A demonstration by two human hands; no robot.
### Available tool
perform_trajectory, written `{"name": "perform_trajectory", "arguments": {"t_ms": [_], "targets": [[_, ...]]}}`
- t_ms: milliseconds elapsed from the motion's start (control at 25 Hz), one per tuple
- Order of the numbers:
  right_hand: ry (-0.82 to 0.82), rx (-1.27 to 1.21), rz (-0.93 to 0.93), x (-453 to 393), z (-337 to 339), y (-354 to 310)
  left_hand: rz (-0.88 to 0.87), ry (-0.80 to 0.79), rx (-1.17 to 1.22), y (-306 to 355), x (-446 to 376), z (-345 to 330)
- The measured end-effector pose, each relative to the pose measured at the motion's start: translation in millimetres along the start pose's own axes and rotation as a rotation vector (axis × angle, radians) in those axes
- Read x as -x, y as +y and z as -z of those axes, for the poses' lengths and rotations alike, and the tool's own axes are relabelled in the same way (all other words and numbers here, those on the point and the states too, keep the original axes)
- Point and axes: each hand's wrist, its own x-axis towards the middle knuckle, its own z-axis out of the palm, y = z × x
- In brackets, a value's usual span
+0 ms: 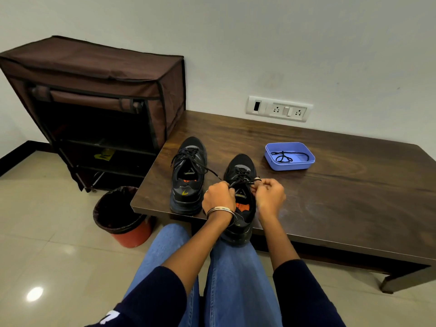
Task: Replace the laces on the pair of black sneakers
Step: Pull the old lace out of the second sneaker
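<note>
I sit at the low table [330, 197] with both hands over the right sneaker [240, 175], which lies at the near edge with its heel hanging over onto my knee; my left hand [218, 197] is curled tight, pinching one end of its black lace [240, 179] above the tongue; my right hand [269, 193] is curled too, pinching the other end just beside the upper eyelets, so the lace runs taut between my fists. The left sneaker [188, 175] stands upright just beside it, toe to the wall, its lace ends loose and one trailing onto the wood toward my left hand. Further back and to the right sits a blue tray [290, 165] holding a coiled black spare lace [286, 156], well apart from both shoes. A brown shoe rack [94, 90] stands left of the table; a bin [122, 218] sits on the floor by the table corner; a bangle [220, 210] circles my left wrist.
</note>
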Motion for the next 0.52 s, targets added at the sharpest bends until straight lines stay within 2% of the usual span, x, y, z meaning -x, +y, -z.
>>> {"name": "perform_trajectory", "arguments": {"t_ms": [80,120,160,240,320,400,440,520], "targets": [[-0.017,-0.394,-0.328,-2,5,-7,-0.008,-0.007,-0.008,0,-1,-2],[-0.046,-0.43,-0.379,-3,8,-12,-0.009,-0.006,-0.011,0,-1,-3],[-0.091,-0.37,-0.351,-4,9,-17,-0.008,-0.003,-0.014,0,-2,-4],[-0.206,-0.045,-0.101,-5,13,-26,-0.015,-0.003,-0.019,0,-4,-5],[-0.328,0.437,0.247,-2,14,-31,-0.025,-0.008,-0.025,-1,-6,-7],[-0.358,0.933,0.491,5,12,-34,-0.031,-0.013,-0.042,-1,-6,-8],[-0.33,1.075,0.573,9,10,-34,-0.033,-0.016,-0.052,-1,-6,-8],[-0.264,1.151,0.707,15,6,-30,-0.029,-0.025,-0.065,-1,-6,-10]]}}
